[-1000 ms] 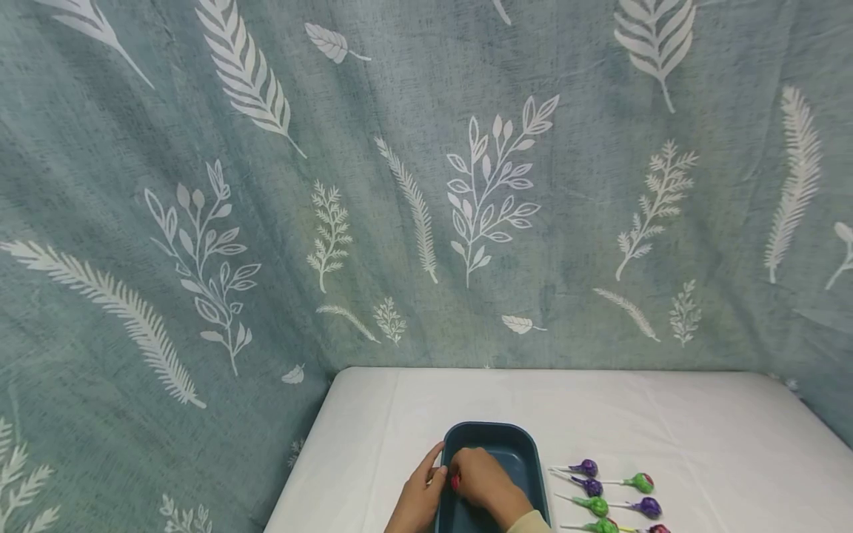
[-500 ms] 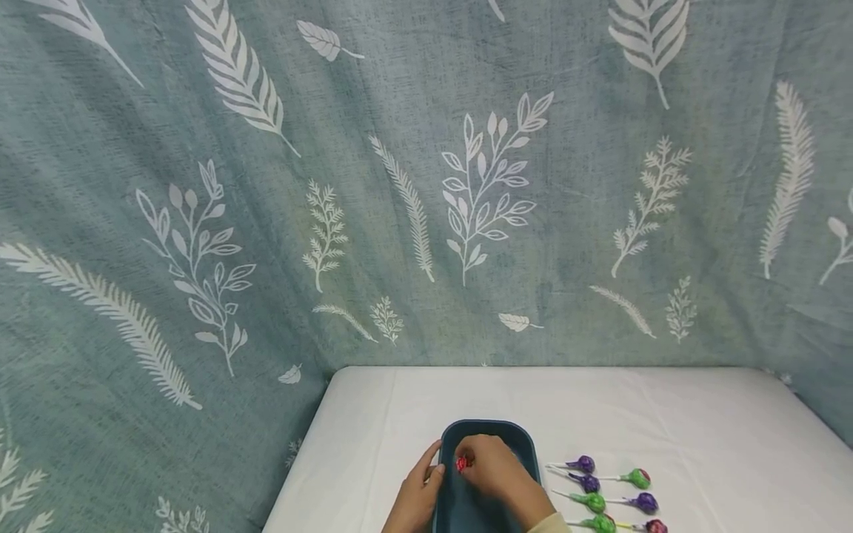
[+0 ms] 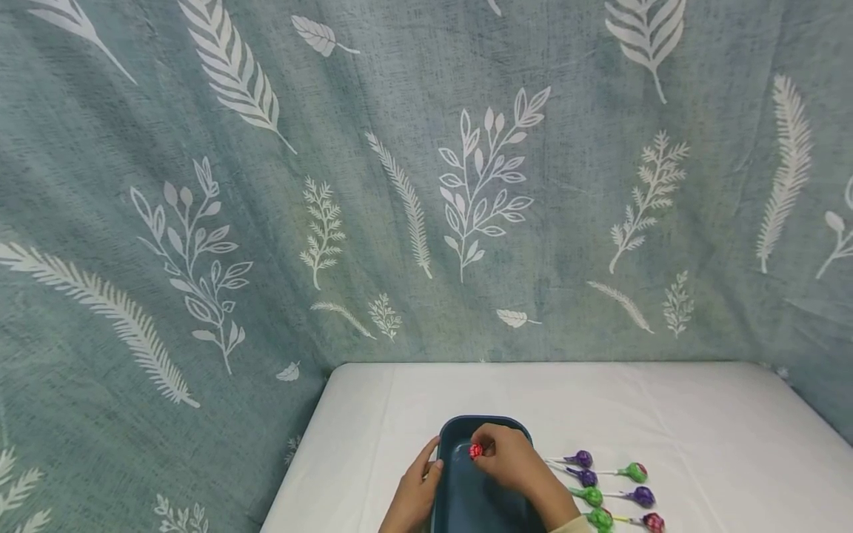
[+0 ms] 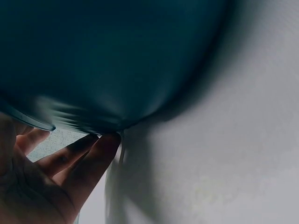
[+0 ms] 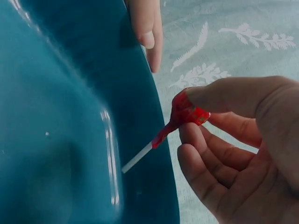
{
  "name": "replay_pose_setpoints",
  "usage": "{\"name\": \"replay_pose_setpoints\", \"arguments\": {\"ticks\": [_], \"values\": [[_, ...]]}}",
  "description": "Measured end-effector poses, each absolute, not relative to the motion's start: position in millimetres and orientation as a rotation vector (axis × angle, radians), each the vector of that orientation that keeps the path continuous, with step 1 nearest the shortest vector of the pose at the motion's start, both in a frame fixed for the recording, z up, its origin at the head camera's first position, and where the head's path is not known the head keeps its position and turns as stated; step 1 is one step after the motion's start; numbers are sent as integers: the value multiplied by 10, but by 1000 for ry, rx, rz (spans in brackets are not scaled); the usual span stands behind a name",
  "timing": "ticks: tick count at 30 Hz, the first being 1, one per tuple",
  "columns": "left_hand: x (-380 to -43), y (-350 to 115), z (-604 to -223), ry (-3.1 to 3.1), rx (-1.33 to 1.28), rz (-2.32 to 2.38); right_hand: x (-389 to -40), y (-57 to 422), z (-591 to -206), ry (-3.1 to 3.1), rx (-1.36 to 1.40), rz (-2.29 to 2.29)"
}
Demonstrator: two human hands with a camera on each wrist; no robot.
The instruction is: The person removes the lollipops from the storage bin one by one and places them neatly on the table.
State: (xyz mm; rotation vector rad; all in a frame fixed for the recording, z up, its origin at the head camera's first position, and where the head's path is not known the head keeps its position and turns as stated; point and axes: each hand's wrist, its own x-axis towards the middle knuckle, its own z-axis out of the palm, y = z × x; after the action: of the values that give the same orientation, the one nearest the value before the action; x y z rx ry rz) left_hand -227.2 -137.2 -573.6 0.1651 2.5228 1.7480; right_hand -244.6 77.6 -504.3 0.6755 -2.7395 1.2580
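A deep blue rectangular tray [image 3: 466, 507] stands on the white-covered table. My left hand [image 3: 413, 496] grips its left wall, thumb at the rim and fingers along the outside; the left wrist view has those fingertips [image 4: 110, 140] against the tray's outer side. Over the tray's inside, my right hand [image 3: 516, 460] pinches a red-wrapped lollipop [image 3: 475, 451] by its candy head. In the right wrist view the lollipop's white stick [image 5: 138, 158] slants down over the tray wall, free of the fingers.
Right of the tray, several lollipops lie on the table in two columns, among them a purple one [image 3: 643, 497], a green one [image 3: 632, 471] and a red one [image 3: 654, 523]. A leaf-patterned curtain [image 3: 566, 222] hangs behind and to the left of the table.
My right hand has lifted the red lollipop from beside the tray's left wall and moved it right, over the tray's inside. The left hand keeps its grip on the wall.
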Motion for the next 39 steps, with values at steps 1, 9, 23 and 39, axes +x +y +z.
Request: {"name": "replay_pose_setpoints", "arguments": {"ticks": [1, 9, 23, 39], "values": [[-2272, -1370, -5732, 2523, 161, 1750, -2445, 793, -5044, -2739, 668, 1267], [-2269, -1368, -5711, 2569, 174, 1717, -2410, 914, -5052, -2714, 659, 1334], [-2259, -1357, -5713, 2553, 180, 1737, -2320, 1091, -5039, -2659, 555, 1500], [-2233, -1350, -5707, 2549, 174, 1736, -2287, 1287, -5103, -2613, 473, 1626]]}}
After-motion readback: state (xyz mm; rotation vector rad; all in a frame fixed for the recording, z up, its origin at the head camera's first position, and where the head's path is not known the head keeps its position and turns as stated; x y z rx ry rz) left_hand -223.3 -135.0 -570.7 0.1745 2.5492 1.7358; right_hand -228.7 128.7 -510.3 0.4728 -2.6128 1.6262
